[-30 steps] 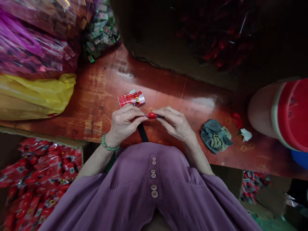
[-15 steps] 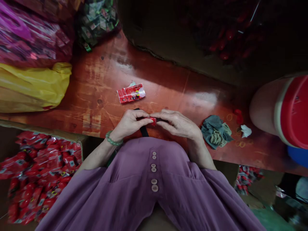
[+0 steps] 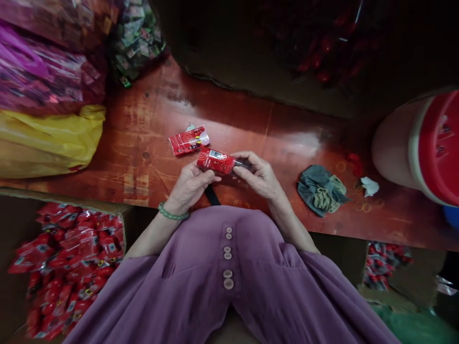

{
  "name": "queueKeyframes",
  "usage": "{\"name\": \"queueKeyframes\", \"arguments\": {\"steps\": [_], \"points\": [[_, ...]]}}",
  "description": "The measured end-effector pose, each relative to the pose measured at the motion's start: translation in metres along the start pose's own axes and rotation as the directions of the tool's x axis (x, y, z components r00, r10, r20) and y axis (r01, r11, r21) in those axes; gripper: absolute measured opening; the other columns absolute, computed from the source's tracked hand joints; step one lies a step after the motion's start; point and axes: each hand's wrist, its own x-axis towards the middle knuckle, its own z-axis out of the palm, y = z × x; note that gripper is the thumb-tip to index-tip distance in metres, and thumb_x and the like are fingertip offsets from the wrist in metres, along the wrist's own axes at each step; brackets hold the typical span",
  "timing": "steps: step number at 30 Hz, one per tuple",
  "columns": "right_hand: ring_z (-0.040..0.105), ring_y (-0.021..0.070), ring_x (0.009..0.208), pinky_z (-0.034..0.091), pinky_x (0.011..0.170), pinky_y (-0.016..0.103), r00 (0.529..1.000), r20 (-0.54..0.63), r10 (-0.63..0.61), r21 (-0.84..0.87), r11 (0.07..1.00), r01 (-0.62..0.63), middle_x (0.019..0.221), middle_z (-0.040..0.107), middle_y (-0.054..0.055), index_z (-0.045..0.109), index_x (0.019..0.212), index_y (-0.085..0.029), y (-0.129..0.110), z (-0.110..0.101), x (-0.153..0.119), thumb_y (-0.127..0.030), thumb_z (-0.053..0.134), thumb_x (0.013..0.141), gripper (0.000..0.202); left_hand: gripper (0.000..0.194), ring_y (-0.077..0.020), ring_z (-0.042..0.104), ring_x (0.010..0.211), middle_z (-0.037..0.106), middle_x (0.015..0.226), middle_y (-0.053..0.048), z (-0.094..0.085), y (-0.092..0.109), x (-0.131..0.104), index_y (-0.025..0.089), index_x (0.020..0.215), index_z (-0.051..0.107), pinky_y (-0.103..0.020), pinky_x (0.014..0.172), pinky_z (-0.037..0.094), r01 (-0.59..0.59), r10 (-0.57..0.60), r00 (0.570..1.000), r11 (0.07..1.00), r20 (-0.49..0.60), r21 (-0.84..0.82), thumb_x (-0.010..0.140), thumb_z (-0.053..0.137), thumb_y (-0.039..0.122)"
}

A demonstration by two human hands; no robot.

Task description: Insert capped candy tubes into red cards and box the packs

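Note:
A red printed sleeve point(image 3: 215, 161) with a white barcode label is held between my two hands, above the near edge of the red table. My left hand point(image 3: 193, 184) grips its left end from below, thumb and fingers closed. At its right end my right hand point(image 3: 256, 173) pinches a dark item point(image 3: 244, 164) that meets the sleeve; whether it sits inside is hard to see. Flat on the table point(image 3: 236, 114), just behind my left hand, lies another red printed sleeve point(image 3: 189, 140). A black strap point(image 3: 212, 196) shows below the hands.
Left: a yellow bag point(image 3: 53, 138), pink bags and a box of red packets point(image 3: 77, 263). Behind is a large dark carton point(image 3: 222, 57). Right: a grey-green cloth point(image 3: 321, 190), rubber bands, white scrap and a red-lidded bucket point(image 3: 398, 143).
The red sleeve between my hands now shows its long barcode side, where only a small red end was visible. My hands have moved slightly apart, and the view has shifted a little.

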Motion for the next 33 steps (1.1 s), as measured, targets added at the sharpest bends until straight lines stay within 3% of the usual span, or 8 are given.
{"name": "queueKeyframes", "arguments": {"steps": [3,8,14,19,23,25,30,33], "points": [[0.069,0.0142,0.091,0.06,0.082,0.03,0.999,-0.043,-0.022,0.047,0.999,0.024,0.114,0.071,0.002,0.063,0.117,-0.025,0.003,0.008,-0.004,-0.044,0.062,0.093,0.031,0.037,-0.0141,0.07,0.072,0.077,0.08,-0.004,0.014,-0.011,-0.004,0.018,0.081,0.076,-0.025,0.069,0.057,-0.002,0.0,0.998,1.0,-0.068,-0.025,0.061,0.091,0.044],[0.066,0.018,0.107,0.055,0.1,0.037,0.997,-0.047,-0.058,-0.059,0.997,0.055,0.121,0.069,0.005,0.059,0.128,-0.026,0.002,0.008,-0.013,-0.043,0.06,0.095,0.037,0.03,-0.0109,0.068,0.072,0.077,0.078,0.0,0.028,-0.016,-0.002,0.019,0.077,0.077,-0.026,0.079,0.055,-0.135,0.133,0.973,0.991,-0.19,0.003,0.061,0.092,0.039],[0.07,0.0152,0.09,0.063,0.082,0.033,0.994,-0.09,-0.067,0.003,0.998,0.067,0.111,0.071,0.003,0.063,0.123,-0.024,0.012,-0.001,-0.031,-0.041,0.058,0.095,0.033,0.031,-0.0142,0.069,0.074,0.075,0.076,0.0,0.034,-0.02,-0.002,0.019,0.075,0.075,-0.032,0.084,0.055,-0.176,0.186,0.968,0.982,-0.169,0.072,0.064,0.09,0.043],[0.072,0.0184,0.095,0.063,0.087,0.039,0.951,-0.243,-0.192,-0.165,0.974,0.155,0.118,0.073,0.006,0.067,0.121,-0.026,0.013,0.003,-0.046,-0.037,0.059,0.095,0.03,0.029,-0.0152,0.068,0.073,0.077,0.079,-0.001,0.042,-0.03,-0.006,0.02,0.077,0.077,-0.031,0.081,0.056,-0.189,0.206,0.969,0.974,-0.138,0.128,0.065,0.088,0.045],[0.071,0.013,0.072,0.065,0.071,0.033,0.971,-0.229,-0.062,0.092,0.992,0.085,0.109,0.075,0.003,0.064,0.125,-0.026,0.021,0.007,-0.053,-0.045,0.061,0.094,0.036,0.034,-0.0145,0.069,0.074,0.077,0.078,0.0,0.049,-0.033,-0.008,0.02,0.074,0.077,-0.03,0.082,0.056,-0.183,0.184,0.975,0.983,-0.122,0.019,0.059,0.091,0.046],[0.072,0.0132,0.072,0.065,0.073,0.033,0.964,-0.259,-0.056,0.116,0.989,0.088,0.106,0.075,0.003,0.064,0.124,-0.026,0.025,0.01,-0.055,-0.046,0.063,0.093,0.037,0.036,-0.0147,0.07,0.073,0.076,0.076,-0.001,0.052,-0.036,-0.009,0.02,0.074,0.076,-0.031,0.082,0.056,-0.192,0.189,0.972,0.981,-0.138,-0.009,0.057,0.092,0.048],[0.074,0.019,0.09,0.064,0.088,0.039,0.87,-0.425,-0.25,-0.148,0.967,0.206,0.121,0.072,0.008,0.063,0.126,-0.025,0.029,0.019,-0.06,-0.042,0.06,0.095,0.036,0.038,-0.012,0.067,0.067,0.075,0.073,0.0,0.061,-0.045,-0.009,0.018,0.073,0.074,-0.029,0.075,0.055,-0.204,0.193,0.962,0.978,-0.191,-0.035,0.058,0.092,0.048],[0.074,0.0181,0.083,0.066,0.083,0.039,0.897,-0.403,-0.183,-0.053,0.983,0.176,0.118,0.072,0.008,0.056,0.135,-0.026,0.03,0.022,-0.059,-0.044,0.058,0.095,0.044,0.039,-0.01,0.065,0.064,0.075,0.073,0.0,0.064,-0.046,-0.008,0.017,0.073,0.075,-0.025,0.068,0.053,-0.178,0.168,0.971,0.983,-0.172,-0.041,0.054,0.094,0.046]]}}
